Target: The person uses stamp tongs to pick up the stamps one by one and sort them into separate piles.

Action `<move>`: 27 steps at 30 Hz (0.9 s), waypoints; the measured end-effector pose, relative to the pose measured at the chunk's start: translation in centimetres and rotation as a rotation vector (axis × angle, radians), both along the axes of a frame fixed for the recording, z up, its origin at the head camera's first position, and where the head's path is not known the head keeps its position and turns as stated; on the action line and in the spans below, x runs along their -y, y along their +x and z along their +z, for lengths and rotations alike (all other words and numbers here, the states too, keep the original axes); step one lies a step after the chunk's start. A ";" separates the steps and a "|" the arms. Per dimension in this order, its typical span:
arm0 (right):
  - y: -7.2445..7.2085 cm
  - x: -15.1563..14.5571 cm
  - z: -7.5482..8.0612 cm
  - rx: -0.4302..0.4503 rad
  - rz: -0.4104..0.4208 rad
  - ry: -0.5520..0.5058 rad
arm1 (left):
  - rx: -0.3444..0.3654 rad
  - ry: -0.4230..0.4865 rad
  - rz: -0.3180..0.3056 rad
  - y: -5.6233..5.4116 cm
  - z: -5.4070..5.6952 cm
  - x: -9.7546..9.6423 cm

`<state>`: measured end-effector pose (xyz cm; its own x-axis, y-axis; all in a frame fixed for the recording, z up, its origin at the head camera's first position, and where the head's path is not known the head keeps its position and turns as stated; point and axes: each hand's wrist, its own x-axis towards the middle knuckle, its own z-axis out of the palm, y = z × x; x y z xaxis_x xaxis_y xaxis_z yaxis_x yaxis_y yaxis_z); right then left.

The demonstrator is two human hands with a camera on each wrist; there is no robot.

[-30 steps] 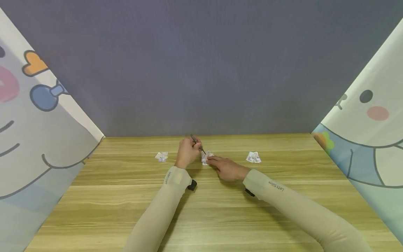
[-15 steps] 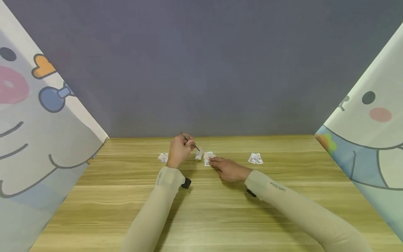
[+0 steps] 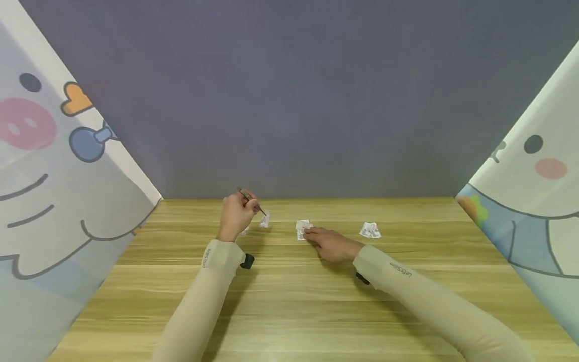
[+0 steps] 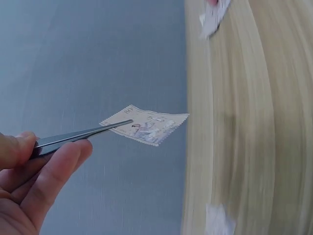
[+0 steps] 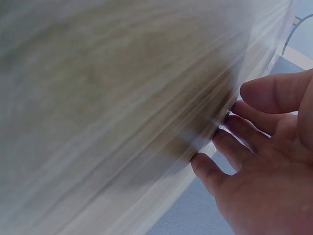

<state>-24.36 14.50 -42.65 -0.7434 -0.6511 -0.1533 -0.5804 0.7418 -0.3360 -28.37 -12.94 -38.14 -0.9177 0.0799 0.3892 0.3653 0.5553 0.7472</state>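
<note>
My left hand (image 3: 236,216) pinches a pair of metal tweezers (image 4: 73,139) between thumb and fingers. In the tweezer tips hangs a postage stamp (image 4: 146,126) with perforated edges, a printed picture and the number 80 in one corner. It is held up off the wooden table. My right hand (image 3: 333,245) rests with fingers extended, fingertips at the edge of the middle pile of stamps (image 3: 302,227). Its fingers (image 5: 232,152) touch the table top in the right wrist view. The left pile of stamps (image 4: 218,221) is mostly hidden behind my left hand in the head view.
Another pile of stamps (image 3: 370,230) lies to the right on the wood-grain table (image 3: 289,301). A grey-blue wall (image 3: 307,100) stands along the table's far edge. Panels with cartoon prints (image 3: 538,221) close off the left and right sides.
My left hand has moved left from the middle pile, carrying the stamp in the tweezers toward the left pile. The right hand stays at the middle pile. The head view has shifted slightly.
</note>
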 end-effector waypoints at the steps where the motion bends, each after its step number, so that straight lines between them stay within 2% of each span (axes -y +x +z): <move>1: 0.0 0.0 0.0 0.002 -0.001 0.000 | 0.001 0.004 0.010 0.0 0.0 0.4; 11: 0.0 0.1 0.1 0.010 -0.012 0.008 | 0.101 0.022 0.095 -0.5 -0.6 4.2; 18: -0.1 0.0 0.2 0.030 -0.025 0.017 | 0.207 0.071 0.134 -1.4 -1.7 6.0; 22: -0.1 -0.1 0.1 0.026 -0.019 0.015 | 0.212 0.082 0.155 -1.9 -2.4 6.8; 24: -0.2 0.0 0.0 0.005 -0.009 0.021 | 0.215 0.101 0.146 -2.0 -2.7 7.1; 27: -0.1 0.4 -0.2 -0.038 0.004 0.020 | 0.210 0.072 0.139 -2.0 -3.2 7.6</move>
<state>-24.42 14.14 -42.87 -0.7462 -0.6511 -0.1384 -0.5953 0.7458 -0.2988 -30.37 -20.51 -41.29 -0.9792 -0.0741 0.1887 0.1213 0.5317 0.8382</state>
